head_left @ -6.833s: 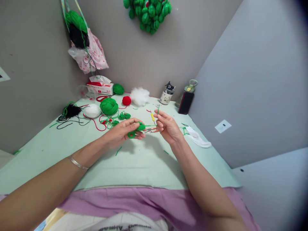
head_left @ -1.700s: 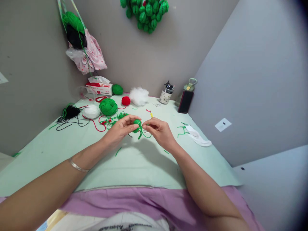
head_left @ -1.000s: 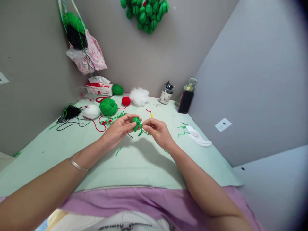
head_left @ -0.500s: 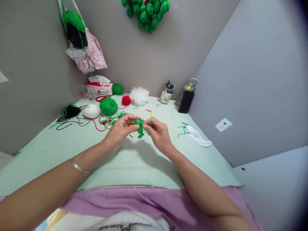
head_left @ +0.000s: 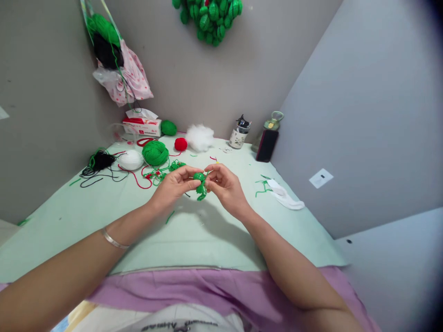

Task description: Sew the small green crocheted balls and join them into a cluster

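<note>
Above the table, a small green crocheted piece [head_left: 200, 188] with a rounded top and a dangling lower part is between my hands. My left hand [head_left: 175, 183] pinches it from the left with thumb and fingers. From the right, my right hand [head_left: 224, 186] has its thumb and curled fingers closed against the piece's edge; any yarn strand between them is too small to make out. Just past the right fingers shows a bit of a thin yellow tool [head_left: 217, 161], mostly hidden. Behind my left hand lie small green and red crocheted bits [head_left: 157, 176].
Behind are a green yarn ball [head_left: 155, 153], white yarn ball [head_left: 130, 159], red yarn ball [head_left: 180, 144], black yarn [head_left: 102, 160], red-handled scissors [head_left: 146, 141], and white stuffing [head_left: 200, 137]. A jar [head_left: 238, 137] and phone [head_left: 267, 145] stand back right; a white cloth strip [head_left: 285, 196] lies right.
My right fingers have shifted up and curled closer around the green piece's right side. The piece has tilted slightly, and the yellow tool is more covered by the right hand.
</note>
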A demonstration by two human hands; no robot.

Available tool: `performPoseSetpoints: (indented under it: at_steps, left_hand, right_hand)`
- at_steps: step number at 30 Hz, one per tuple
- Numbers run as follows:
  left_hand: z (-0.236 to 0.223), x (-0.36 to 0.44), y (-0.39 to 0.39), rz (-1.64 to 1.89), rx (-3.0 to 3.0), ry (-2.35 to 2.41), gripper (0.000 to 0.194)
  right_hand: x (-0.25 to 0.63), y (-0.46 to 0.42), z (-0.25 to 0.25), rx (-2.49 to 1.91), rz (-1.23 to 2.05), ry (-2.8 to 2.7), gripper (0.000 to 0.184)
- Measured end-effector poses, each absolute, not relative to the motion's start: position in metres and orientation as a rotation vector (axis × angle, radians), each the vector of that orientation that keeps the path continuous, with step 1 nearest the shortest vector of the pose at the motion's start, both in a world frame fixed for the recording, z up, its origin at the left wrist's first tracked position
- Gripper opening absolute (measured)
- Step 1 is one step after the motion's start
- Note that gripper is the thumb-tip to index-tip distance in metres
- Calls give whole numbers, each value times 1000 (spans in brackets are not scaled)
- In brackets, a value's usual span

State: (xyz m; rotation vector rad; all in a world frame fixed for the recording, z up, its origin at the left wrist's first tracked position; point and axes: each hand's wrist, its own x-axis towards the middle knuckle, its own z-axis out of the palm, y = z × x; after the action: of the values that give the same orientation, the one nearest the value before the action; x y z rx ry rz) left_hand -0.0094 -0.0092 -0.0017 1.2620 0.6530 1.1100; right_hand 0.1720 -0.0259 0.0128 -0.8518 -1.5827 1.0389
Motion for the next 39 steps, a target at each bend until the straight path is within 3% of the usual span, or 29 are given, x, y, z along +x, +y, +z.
performPoseSetpoints:
  at_steps: [5, 9, 16, 22, 30, 35, 39]
  left_hand:
    - [0, -8, -11, 968, 1191, 662, 36]
    - [0, -7, -13, 908, 1217, 662, 28]
    - [-4, -4, -12, 817, 1277, 616, 27]
    - [-2, -3, -13, 786, 1208, 580, 29]
    - [3, -5, -13, 811, 1152, 570, 25]
    - [-4, -1, -14, 773, 1146, 581, 27]
    - [-8, 0, -15, 737, 1152, 555, 25]
  right_hand:
    - [184, -22, 22, -999, 909, -1571, 22]
    - [186, -24, 26, -996, 844, -1701, 16]
    - [186, -25, 26, -993, 972, -1744, 20]
    - [192, -18, 28, -997, 1120, -1459, 24]
    - [186, -24, 29, -940, 1182, -1628, 21]
    - [197, -11, 26, -916, 1198, -1253, 24]
    - [205, -9, 30, -860, 1422, -1230, 30]
